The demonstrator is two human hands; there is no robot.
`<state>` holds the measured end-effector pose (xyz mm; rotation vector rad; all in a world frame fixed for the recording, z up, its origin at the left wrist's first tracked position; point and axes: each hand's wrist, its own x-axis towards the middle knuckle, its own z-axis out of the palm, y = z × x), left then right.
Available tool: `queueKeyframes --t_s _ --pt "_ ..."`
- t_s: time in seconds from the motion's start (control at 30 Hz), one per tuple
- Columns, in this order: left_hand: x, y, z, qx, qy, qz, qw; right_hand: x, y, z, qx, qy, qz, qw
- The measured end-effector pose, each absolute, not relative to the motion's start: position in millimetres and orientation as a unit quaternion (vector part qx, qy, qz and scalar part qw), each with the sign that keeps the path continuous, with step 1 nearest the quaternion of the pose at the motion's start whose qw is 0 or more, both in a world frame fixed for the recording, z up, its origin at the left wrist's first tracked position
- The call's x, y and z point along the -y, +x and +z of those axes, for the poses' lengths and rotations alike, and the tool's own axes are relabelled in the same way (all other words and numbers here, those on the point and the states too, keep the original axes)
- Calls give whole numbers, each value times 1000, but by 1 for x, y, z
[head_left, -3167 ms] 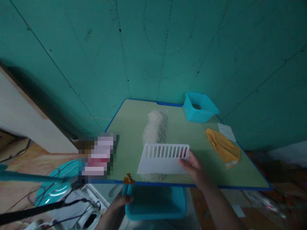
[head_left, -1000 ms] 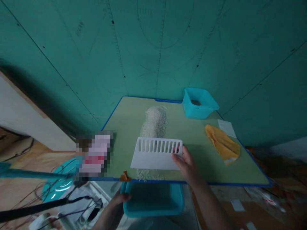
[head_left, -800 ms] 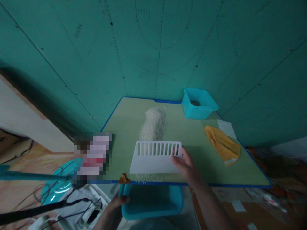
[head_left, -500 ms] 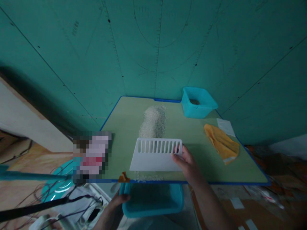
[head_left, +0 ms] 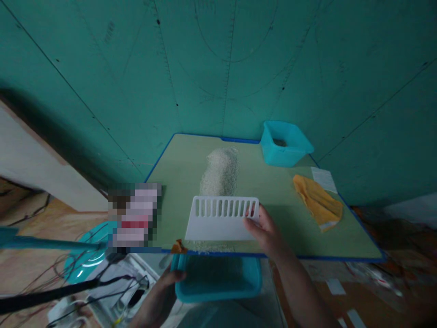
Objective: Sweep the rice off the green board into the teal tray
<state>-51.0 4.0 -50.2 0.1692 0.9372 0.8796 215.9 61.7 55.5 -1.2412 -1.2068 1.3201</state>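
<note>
My right hand (head_left: 268, 232) grips the right end of a white slotted plastic scraper (head_left: 218, 228), with fingers through its end slot. The scraper leans over the table near its front edge. Behind it lies a pile of white, rice-like grains (head_left: 220, 168). A thin strip of loose grains (head_left: 213, 247) lies between the scraper and the edge. Below the edge, my left hand (head_left: 167, 287) is closed on the left rim of a teal plastic basin (head_left: 218, 298), thumb over the rim. The basin's inside is dark, and I cannot make out what it holds.
A turquoise bin (head_left: 283, 157) with something dark inside stands at the back right of the green table (head_left: 180, 177). An orange cloth (head_left: 317, 202) and a white paper (head_left: 324, 180) lie at right. A blurred-out item (head_left: 136, 218) sits at left. Cables (head_left: 78, 264) cover the floor.
The scraper has come slightly closer to the front edge of the table. My left hand stays on the basin, and the whole view has shifted a little.
</note>
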Motion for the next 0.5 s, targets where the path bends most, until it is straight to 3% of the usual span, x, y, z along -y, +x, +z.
queueKeyframes --t_s 0.23,0.5 --pt "5 -38 8 -458 99 412 781 -59 221 57 478 -499 560 458" --pt "4 -36 10 -457 81 423 778 -50 218 54 480 -509 544 463"
